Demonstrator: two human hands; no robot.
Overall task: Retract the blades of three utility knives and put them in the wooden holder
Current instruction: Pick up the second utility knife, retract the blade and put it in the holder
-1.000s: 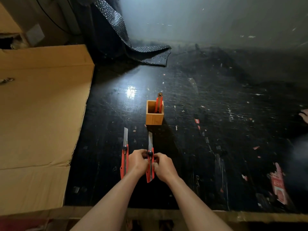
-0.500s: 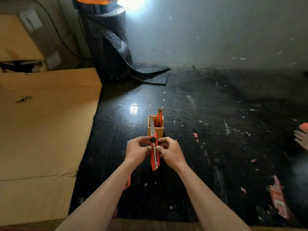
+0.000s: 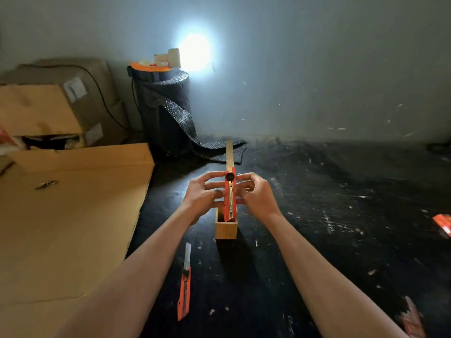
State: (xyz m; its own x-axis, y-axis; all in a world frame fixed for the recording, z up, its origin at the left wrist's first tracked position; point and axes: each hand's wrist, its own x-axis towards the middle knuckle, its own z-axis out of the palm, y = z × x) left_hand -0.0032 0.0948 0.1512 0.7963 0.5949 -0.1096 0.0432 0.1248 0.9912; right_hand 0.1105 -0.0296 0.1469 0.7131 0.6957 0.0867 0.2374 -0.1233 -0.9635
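Observation:
I hold a red utility knife [image 3: 230, 193] upright in both hands, its blade still out and pointing up past a black slider knob. My left hand [image 3: 203, 195] grips its left side, my right hand [image 3: 256, 193] its right side. Directly below and behind the knife stands the small wooden holder [image 3: 225, 230]; the knife's lower end hides what lies inside it. A second red utility knife [image 3: 184, 290] lies flat on the dark tabletop near my left forearm, its blade extended and pointing away from me.
A large flattened cardboard sheet [image 3: 68, 223] covers the left side, with boxes [image 3: 48, 111] behind it. A black roll of bubble wrap [image 3: 166, 113] stands at the back by the wall. Red paper scraps [image 3: 443, 224] lie at the right on the scuffed black tabletop [image 3: 341, 215].
Both hands lifted the knife off the table and raised it upright in front of the holder. The camera tilted up, revealing the wall and the roll.

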